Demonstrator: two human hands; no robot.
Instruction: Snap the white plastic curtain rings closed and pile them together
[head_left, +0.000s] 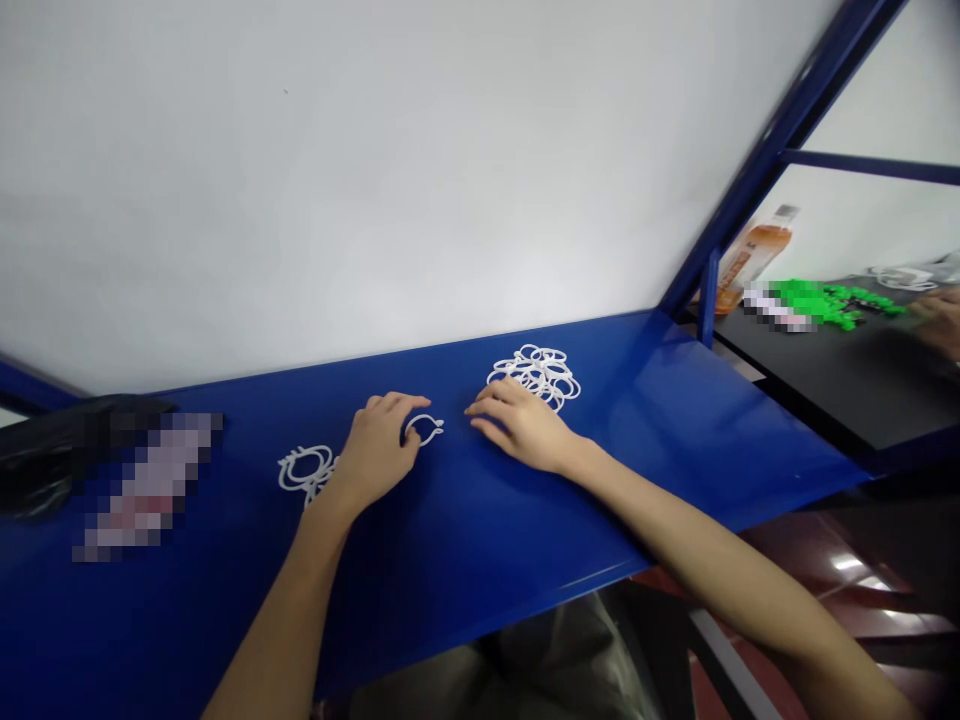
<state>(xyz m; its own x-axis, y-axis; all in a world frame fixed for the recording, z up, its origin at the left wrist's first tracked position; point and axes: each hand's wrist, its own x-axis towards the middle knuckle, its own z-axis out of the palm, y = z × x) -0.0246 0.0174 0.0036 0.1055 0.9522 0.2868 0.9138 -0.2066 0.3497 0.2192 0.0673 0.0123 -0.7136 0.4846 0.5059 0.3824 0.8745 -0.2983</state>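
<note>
A white open ring (433, 436) with small knobbed ends lies on the blue table (480, 540), between the thumb and forefinger of my left hand (381, 450). Those two fingers are apart, and whether the thumb touches the ring I cannot tell. Behind my left wrist is a small cluster of similar white rings (306, 466), partly covered by the arm. My right hand (521, 425) hovers or rests just in front of a larger pile of white rings (544, 370), hiding its near edge. Its fingers are loosely bent, spread and hold nothing.
On the left lie a black plastic bag (37, 455) and a blurred-out item (150, 485). A blue metal frame (750, 165) rises at the right. Beyond it, a black table (832, 375) bears an orange drink bottle (754, 260), green pieces (832, 300) and another person's hand (941, 320).
</note>
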